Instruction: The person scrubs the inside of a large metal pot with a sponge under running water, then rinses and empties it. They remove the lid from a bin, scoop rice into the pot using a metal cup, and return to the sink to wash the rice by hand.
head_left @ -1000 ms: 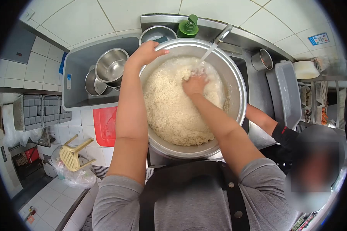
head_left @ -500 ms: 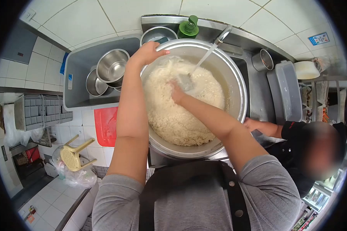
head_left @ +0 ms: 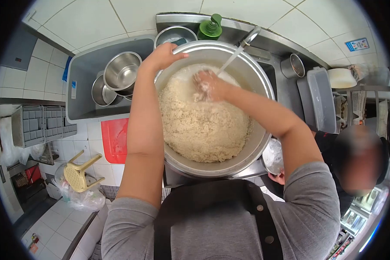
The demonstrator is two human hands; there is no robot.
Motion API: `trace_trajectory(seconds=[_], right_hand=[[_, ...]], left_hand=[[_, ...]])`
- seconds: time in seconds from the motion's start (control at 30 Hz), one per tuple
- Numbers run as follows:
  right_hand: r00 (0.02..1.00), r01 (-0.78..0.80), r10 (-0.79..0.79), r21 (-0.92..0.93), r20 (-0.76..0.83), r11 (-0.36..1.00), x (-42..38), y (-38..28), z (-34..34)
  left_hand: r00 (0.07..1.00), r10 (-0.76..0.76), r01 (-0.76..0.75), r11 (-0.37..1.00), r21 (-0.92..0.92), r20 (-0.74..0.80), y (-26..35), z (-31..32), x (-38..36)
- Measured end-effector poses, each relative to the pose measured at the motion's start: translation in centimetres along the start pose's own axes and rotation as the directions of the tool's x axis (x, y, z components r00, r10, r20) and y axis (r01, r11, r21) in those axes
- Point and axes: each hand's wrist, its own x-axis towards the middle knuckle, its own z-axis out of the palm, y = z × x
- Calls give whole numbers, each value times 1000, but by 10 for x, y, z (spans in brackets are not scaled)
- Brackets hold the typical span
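Note:
A large round metal pot [head_left: 264, 143] holds a mass of wet rice [head_left: 203, 134] with cloudy water along its upper part. My left hand [head_left: 163, 56] grips the pot's rim at the upper left, thumb laid along the inside. Over the rice, near the pot's upper middle, is my right hand [head_left: 207, 84], wet, with grains stuck on it and its fingers blurred and curled. Water runs from the faucet [head_left: 250, 37] into the pot just beside my right hand.
Left of the pot, a grey tub [head_left: 80, 104] holds steel pots [head_left: 122, 71]. A green pump bottle [head_left: 210, 27] and a bowl [head_left: 175, 34] stand behind. At right, another person's hand [head_left: 278, 177] holds a metal bowl [head_left: 273, 157]. A red board [head_left: 115, 141] and stool [head_left: 79, 175] are lower left.
My right hand has come up out of the cloudy water, with rice on it. The other person's hand has moved down from the pot's side and now holds a bowl.

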Motion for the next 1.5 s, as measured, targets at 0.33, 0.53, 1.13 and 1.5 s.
trace_trajectory(seconds=[0.33, 0.53, 1.13, 1.5], right_hand=[[569, -502, 407, -90, 715, 860, -87, 36, -20], [158, -977, 447, 75, 881, 198, -148, -47, 50], [942, -223, 194, 77, 274, 972, -66, -24, 9], [850, -469, 317, 330, 420, 820, -70, -19, 40]], left_hand=[[1000, 9, -11, 997, -72, -27, -1, 2, -1], [999, 10, -12, 999, -43, -40, 1, 4, -3], [1000, 13, -14, 1000, -5, -28, -7, 6, 4], [1000, 0, 0, 1000, 7, -11, 1, 0, 2]])
